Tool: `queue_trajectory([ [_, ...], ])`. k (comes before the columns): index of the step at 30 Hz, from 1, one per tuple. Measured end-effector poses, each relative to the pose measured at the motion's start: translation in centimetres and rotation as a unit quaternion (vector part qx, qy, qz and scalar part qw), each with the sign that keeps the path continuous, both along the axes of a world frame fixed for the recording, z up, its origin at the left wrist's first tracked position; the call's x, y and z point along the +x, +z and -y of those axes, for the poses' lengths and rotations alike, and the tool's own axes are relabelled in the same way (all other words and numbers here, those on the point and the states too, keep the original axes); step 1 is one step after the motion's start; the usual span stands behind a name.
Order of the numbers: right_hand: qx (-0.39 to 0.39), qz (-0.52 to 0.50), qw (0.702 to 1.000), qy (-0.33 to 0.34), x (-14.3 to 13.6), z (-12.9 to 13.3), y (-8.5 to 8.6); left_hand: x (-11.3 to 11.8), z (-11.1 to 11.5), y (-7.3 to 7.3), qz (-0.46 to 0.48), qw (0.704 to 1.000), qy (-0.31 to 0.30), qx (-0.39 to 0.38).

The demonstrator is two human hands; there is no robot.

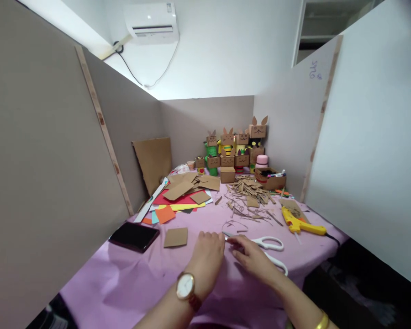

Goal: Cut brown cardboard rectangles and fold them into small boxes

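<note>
My left hand (208,250), with a watch (185,286) on its wrist, is closed low over the purple cloth; whatever it holds is hidden beneath its fingers. Just right of it, my right hand (248,255) has its fingers bent, thumb and fingertips close to the left hand's knuckles. What lies between its fingertips is too small to tell. White-handled scissors (274,243) rest on the cloth beyond and beside my right hand, their blades partly covered by it. A square cardboard piece (176,237) lies flat to the left of my left hand.
A black phone (134,236) lies at left. Colored paper (165,214) and cardboard sheets (178,190) are behind it. Cardboard scraps (248,187) cover the back right, near a yellow glue gun (303,225). Cardboard animal figures (227,137) and an open box (274,182) stand farther back.
</note>
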State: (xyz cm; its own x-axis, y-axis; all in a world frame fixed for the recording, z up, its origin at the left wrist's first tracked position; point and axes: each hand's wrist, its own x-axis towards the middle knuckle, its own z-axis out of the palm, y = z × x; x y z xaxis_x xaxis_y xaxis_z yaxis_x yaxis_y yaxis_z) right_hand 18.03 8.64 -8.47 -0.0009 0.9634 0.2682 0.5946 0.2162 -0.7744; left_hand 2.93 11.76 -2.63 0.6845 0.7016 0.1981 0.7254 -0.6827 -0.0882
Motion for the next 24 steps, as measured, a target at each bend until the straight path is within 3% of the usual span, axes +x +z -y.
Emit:
queue_trajectory([
  [5,0.0,-0.048,0.999,-0.018,0.6,0.5,-0.4,0.1,0.1,-1.1,-0.049,0.998,0.009,0.024],
  [13,0.026,-0.082,0.996,-0.024,0.0,1.1,-0.6,-0.5,0.2,-0.1,-0.016,0.999,-0.003,0.032],
  [19,0.02,-0.099,0.994,-0.034,0.1,1.3,-0.5,-1.0,-0.5,-1.8,0.09,0.995,-0.011,-0.048],
  [24,0.036,-0.106,0.993,-0.043,-0.8,1.8,0.4,-2.0,-0.5,-1.1,0.256,0.953,-0.052,-0.152],
])
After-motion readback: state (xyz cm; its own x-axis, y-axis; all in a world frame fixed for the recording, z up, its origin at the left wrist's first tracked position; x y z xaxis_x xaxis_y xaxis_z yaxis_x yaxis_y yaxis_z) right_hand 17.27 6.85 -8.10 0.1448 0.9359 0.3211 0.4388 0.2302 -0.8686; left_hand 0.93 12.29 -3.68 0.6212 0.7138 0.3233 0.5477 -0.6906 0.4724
